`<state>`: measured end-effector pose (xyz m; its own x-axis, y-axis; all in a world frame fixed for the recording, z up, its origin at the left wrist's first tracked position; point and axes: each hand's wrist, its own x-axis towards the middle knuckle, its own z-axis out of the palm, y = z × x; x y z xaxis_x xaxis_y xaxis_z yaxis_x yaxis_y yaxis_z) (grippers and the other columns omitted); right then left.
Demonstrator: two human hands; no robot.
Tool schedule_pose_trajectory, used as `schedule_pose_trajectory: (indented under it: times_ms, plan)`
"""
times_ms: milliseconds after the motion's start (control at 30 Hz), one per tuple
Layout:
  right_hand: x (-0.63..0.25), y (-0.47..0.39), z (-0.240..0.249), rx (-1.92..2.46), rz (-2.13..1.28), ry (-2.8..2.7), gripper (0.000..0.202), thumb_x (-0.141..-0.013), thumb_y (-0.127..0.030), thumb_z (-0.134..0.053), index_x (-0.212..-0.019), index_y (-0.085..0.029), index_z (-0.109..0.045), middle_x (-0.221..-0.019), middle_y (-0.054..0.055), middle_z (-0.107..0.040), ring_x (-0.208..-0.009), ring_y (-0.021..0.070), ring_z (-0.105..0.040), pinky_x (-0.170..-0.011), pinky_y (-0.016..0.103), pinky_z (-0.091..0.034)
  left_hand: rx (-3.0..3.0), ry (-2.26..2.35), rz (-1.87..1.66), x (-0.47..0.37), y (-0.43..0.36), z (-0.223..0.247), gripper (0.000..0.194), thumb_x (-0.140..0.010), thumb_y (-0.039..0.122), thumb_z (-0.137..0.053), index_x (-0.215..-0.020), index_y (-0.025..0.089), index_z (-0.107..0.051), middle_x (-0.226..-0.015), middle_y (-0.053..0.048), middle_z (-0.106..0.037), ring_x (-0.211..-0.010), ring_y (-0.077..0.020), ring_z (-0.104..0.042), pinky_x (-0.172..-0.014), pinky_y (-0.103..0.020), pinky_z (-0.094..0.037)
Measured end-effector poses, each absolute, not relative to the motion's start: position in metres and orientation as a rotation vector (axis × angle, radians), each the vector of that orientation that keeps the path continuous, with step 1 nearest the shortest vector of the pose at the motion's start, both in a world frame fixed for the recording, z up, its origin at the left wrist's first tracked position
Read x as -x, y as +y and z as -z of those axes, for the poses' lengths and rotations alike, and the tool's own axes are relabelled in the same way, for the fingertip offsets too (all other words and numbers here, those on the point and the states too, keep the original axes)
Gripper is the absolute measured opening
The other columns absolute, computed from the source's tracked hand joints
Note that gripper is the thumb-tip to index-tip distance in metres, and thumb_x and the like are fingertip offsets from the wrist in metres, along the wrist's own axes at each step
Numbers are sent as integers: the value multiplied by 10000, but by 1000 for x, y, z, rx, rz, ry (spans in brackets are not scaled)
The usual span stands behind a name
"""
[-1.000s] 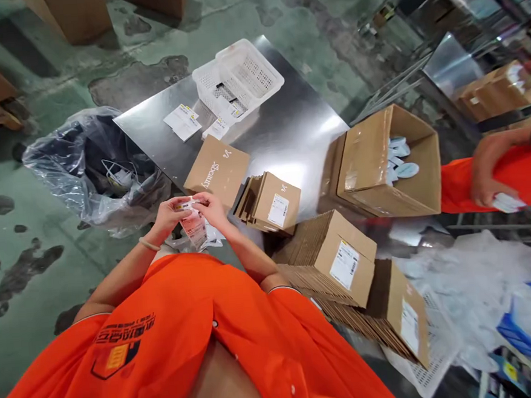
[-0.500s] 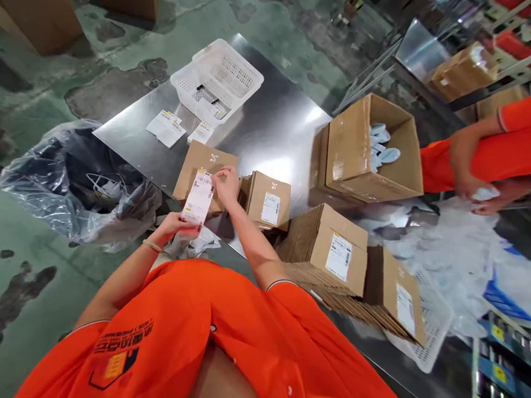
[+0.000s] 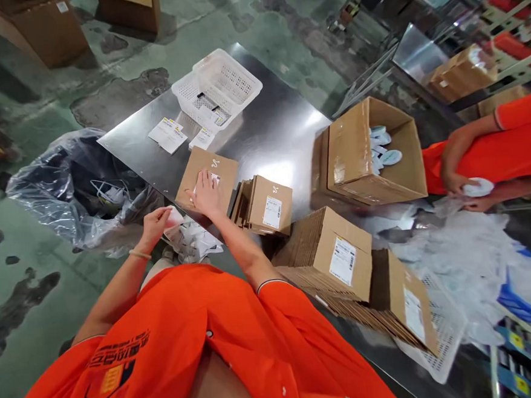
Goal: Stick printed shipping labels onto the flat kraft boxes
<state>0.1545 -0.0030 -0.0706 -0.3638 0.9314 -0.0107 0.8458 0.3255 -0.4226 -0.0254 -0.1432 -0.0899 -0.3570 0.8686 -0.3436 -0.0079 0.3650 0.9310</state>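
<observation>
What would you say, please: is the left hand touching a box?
No, the left hand holds pale paper, apart from the nearest box.

Open carton (image 3: pixel 348 157) near a co-worker (image 3: pixel 519 154)

The person wears a bright orange shirt (image 3: pixel 164 315), its short sleeves (image 3: pixel 284 304) edged with thin dark and white lines. Dark lettering (image 3: pixel 119 350) (too distorted to read) sits beside an angular yellow, red and dark emblem (image 3: pixel 109 381). A small button (image 3: pixel 209 334) fastens the front; a pale wristband (image 3: pixel 140 254) circles the left wrist (image 3: pixel 145 245).
</observation>
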Motion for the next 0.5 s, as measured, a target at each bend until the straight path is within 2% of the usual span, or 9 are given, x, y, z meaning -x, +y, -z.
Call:
schedule_pose_trajectory:
  times_ms: [67, 133, 200, 233, 300, 400, 500]
  plan:
    - [-171, 2, 72, 1801, -495, -2208, 709, -1072, -417, -533, -1637, -6, -412, -1749, 318, -306, -1671, 362, -250, -1347, 575, -194, -903, 1781, -1102, 20, -120, 77, 508, -737, 434, -774, -1151, 146, -835, -677, -15, -705, -676, -209, -622, -716, -293, -494]
    - [-193, 8, 71, 1999, -469, -1979, 676, -1083, -387, -485, -1620, 18, -413, -1732, 354, -304, -1652, 389, -289, -1316, 598, -259, -999, 1855, -973, 12, -102, 68, 547, -749, 307, -736, -1256, 118, -817, -579, 20, -627, -605, -200, -587, -694, -293, -474]
    - [-213, 10, 69, 2129, -548, -1797, 608, -1075, -341, -477, -1570, 12, -468, -1661, 368, -409, -1566, 405, -434, -1247, 576, -382, -1071, 1881, -837, 1, -94, 63, 522, -772, 247, -698, -1261, 109, -820, -541, 20, -599, -620, -222, -614, -708, -301, -483]
    - [-222, 9, 67, 2169, -618, -1735, 555, -1069, -316, -479, -1528, -6, -514, -1592, 355, -497, -1490, 399, -522, -1198, 546, -444, -1100, 1868, -800, -5, -94, 63, 490, -780, 232, -686, -1234, 115, -829, -569, 6, -632, -664, -236, -645, -732, -306, -498]
    - [-240, 7, 61, 2225, -738, -1638, 432, -1063, -272, -463, -1412, -63, -610, -1402, 288, -656, -1306, 363, -655, -1099, 482, -523, -1151, 1775, -804, -17, -98, 64, 420, -787, 230, -684, -1165, 135, -841, -734, -40, -752, -796, -256, -699, -804, -316, -531]
    - [-285, 1, 46, 2315, -714, -1499, 367, -1071, -238, -394, -1275, -147, -685, -1188, 187, -734, -1131, 323, -706, -1020, 450, -548, -1177, 1543, -947, -25, -112, 65, 329, -805, 327, -718, -1065, 158, -827, -992, -83, -818, -908, -251, -710, -866, -330, -554]
    - [-346, -7, 24, 2474, -569, -1339, 402, -1062, -221, -362, -1278, -176, -698, -1189, 179, -722, -1147, 326, -691, -1019, 473, -529, -1109, 1359, -1061, -17, -125, 62, 352, -815, 491, -761, -933, 161, -787, -888, -71, -780, -819, -218, -679, -794, -321, -550]
